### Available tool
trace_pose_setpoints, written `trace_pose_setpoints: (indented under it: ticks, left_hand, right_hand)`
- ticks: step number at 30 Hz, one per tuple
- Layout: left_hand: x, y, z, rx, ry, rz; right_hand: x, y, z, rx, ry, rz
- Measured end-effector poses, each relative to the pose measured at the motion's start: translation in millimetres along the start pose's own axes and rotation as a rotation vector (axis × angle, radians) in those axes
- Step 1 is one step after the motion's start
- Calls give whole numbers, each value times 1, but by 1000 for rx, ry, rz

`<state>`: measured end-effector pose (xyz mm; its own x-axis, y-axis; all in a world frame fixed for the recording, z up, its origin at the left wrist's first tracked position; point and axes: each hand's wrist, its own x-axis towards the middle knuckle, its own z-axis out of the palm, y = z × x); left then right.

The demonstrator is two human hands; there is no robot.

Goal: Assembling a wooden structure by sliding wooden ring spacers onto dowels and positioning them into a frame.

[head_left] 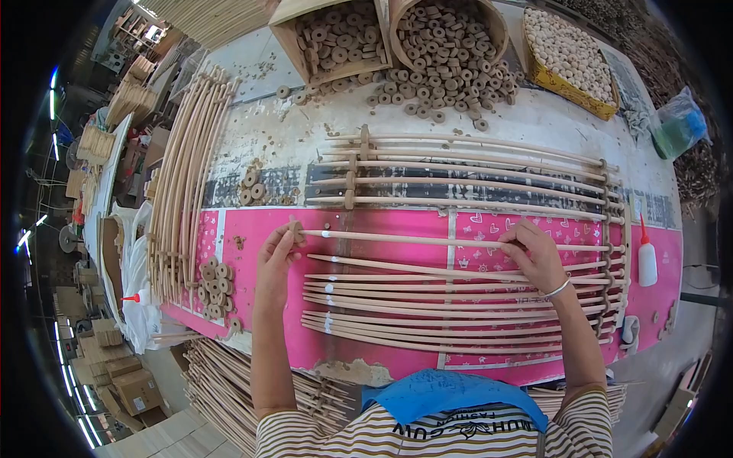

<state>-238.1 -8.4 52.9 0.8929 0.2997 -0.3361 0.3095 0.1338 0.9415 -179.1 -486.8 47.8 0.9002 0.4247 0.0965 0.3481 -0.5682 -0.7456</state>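
Note:
My left hand (276, 250) pinches a small brown wooden ring (296, 232) at the left end of a thin wooden rod (397, 238). A white patch, perhaps glue, shows on that rod just right of the ring. Farther along the same rod, my right hand (532, 256) has its fingers closed around it. Nearer me lie several more rods (427, 311) side by side, white patches near their left ends. Beyond, a group of rods (466, 183) carries rings at both ends. All their right ends meet a column of rings (608, 259).
Loose rings (217, 286) lie left of my left hand. A wooden box (336, 42) and a round tub (449, 34) of rings stand at the back, beside a yellow tray (576, 90) of pale beads. A white squeeze bottle (647, 259) is at right; bundled rods (187, 175) lie at left.

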Motion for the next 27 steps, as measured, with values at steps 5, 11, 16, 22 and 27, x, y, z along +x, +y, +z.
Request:
trace_pose_setpoints:
  ticks: [5, 11, 16, 22, 27]
  left_hand:
    - [-4, 5, 24, 17, 7, 3]
    - [-2, 0, 43, 7, 48, 71]
    - [-2, 0, 51, 66, 84, 94]
    - [1, -2, 57, 106, 91, 109]
    - [-1, 0, 63, 112, 78, 116]
  right_hand:
    - [2, -2, 0, 32, 15, -1]
    - [9, -6, 1, 39, 45, -20]
    - [12, -6, -2, -50, 68, -16]
    - [17, -14, 1, -123, 112, -31]
    - [18, -3, 3, -161, 113, -103]
